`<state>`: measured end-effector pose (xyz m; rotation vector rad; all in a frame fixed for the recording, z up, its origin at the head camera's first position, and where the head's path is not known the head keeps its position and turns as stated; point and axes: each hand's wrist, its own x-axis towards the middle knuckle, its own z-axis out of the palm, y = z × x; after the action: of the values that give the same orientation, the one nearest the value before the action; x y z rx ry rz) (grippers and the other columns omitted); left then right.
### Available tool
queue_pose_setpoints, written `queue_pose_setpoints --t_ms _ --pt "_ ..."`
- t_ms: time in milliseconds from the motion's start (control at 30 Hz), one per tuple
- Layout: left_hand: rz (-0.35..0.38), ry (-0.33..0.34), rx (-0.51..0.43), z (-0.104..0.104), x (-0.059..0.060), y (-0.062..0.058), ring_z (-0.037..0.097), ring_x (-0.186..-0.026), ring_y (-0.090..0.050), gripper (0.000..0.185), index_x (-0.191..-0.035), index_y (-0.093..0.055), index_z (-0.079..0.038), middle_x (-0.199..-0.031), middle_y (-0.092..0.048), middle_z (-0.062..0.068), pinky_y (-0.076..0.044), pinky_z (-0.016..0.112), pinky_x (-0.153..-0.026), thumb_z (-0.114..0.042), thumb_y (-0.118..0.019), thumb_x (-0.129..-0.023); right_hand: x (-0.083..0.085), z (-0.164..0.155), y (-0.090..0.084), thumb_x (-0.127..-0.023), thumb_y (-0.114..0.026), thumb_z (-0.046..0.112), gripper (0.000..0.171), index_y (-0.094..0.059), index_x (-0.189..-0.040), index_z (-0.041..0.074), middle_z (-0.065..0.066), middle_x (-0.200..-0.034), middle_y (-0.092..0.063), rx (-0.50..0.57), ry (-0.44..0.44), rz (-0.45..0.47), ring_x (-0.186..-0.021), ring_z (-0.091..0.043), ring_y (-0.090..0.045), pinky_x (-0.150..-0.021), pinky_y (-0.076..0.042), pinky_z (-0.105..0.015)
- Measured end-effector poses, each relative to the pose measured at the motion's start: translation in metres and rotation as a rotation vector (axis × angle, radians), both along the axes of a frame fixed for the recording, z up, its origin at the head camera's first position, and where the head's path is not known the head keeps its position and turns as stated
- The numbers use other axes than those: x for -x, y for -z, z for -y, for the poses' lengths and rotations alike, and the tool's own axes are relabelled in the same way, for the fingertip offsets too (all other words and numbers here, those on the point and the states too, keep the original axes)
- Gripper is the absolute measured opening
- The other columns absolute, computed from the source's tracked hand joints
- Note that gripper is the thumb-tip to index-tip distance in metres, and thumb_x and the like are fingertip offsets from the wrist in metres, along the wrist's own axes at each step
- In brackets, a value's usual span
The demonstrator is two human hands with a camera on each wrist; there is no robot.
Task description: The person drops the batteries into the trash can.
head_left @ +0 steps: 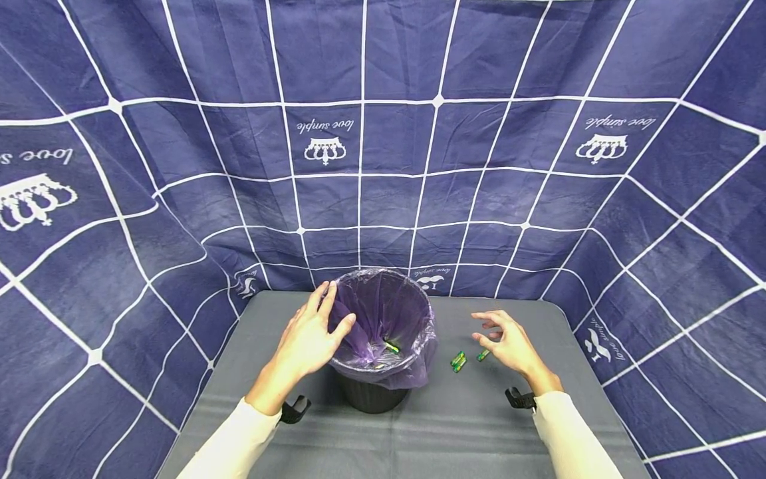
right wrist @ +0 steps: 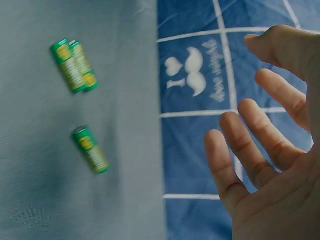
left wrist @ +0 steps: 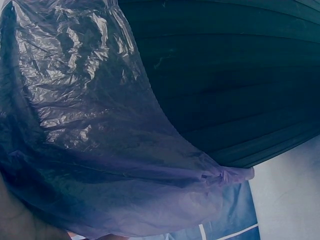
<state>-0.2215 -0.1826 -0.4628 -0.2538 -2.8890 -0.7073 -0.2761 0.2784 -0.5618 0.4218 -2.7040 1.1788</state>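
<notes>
Only my head view showed batteries inside the bin (head_left: 371, 392); my left hand (head_left: 308, 339) gripped its liner (head_left: 413, 319), right fingers (right wrist: 235, 165) released near a loose battery (right wrist: 91, 149).

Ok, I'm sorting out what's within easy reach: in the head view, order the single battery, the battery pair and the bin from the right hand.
From the right hand:
1. Single battery, just left of the fingers.
2. Battery pair, further left on the table.
3. Bin, farthest left, its rim held by the left hand.
</notes>
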Motion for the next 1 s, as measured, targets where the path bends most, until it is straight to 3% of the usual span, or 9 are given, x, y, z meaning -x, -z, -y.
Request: queue_pose_setpoints --t_ms 400,533,667,867,1000 --pt "-0.012 0.002 -0.013 -0.001 -0.001 -0.002 0.062 -0.161 -0.053 0.089 -0.184 -0.034 -0.009 -0.19 -0.035 0.02 -0.042 0.078 -0.132 -0.062 -0.057 -0.116 -0.007 -0.017 0.043 -0.102 -0.093 0.018 0.062 -0.071 -0.157 0.006 -0.029 -0.155 -0.063 0.033 0.101 0.163 -0.142 -0.052 -0.069 -0.11 -0.065 -0.064" --pt "-0.005 -0.001 -0.016 0.0 -0.001 -0.001 0.062 -0.161 -0.053 0.089 -0.185 -0.033 -0.011 -0.191 -0.034 0.018 -0.041 0.078 -0.132 -0.063 -0.056 -0.116 -0.009 -0.022 0.053 -0.1 -0.096 0.025 0.07 -0.068 -0.161 0.006 -0.031 -0.157 -0.06 0.013 0.129 0.207 -0.143 -0.05 -0.067 -0.11 -0.066 -0.059" --pt "0.002 -0.003 -0.015 0.0 0.0 -0.001 0.062 -0.162 -0.052 0.09 -0.185 -0.031 -0.012 -0.192 -0.033 0.018 -0.041 0.078 -0.133 -0.064 -0.055 -0.116 -0.009 -0.027 0.064 -0.096 -0.099 0.033 0.077 -0.068 -0.162 0.007 -0.031 -0.158 -0.06 -0.019 0.153 0.224 -0.141 -0.048 -0.068 -0.107 -0.065 -0.053" --pt "0.012 -0.008 -0.015 -0.001 0.0 -0.001 0.062 -0.164 -0.05 0.09 -0.186 -0.03 -0.013 -0.192 -0.032 0.017 -0.039 0.078 -0.134 -0.065 -0.055 -0.116 -0.009 -0.032 0.082 -0.093 -0.101 0.04 0.085 -0.066 -0.163 0.007 -0.033 -0.159 -0.06 -0.041 0.178 0.235 -0.143 -0.049 -0.066 -0.113 -0.057 -0.058" --pt "0.019 -0.007 -0.013 0.0 0.0 -0.001 0.062 -0.165 -0.048 0.091 -0.186 -0.03 -0.012 -0.193 -0.031 0.017 -0.038 0.079 -0.135 -0.065 -0.054 -0.116 -0.007 -0.032 0.089 -0.091 -0.102 0.038 0.087 -0.066 -0.163 0.006 -0.033 -0.158 -0.061 -0.06 0.183 0.225 -0.141 -0.049 -0.066 -0.11 -0.058 -0.055"
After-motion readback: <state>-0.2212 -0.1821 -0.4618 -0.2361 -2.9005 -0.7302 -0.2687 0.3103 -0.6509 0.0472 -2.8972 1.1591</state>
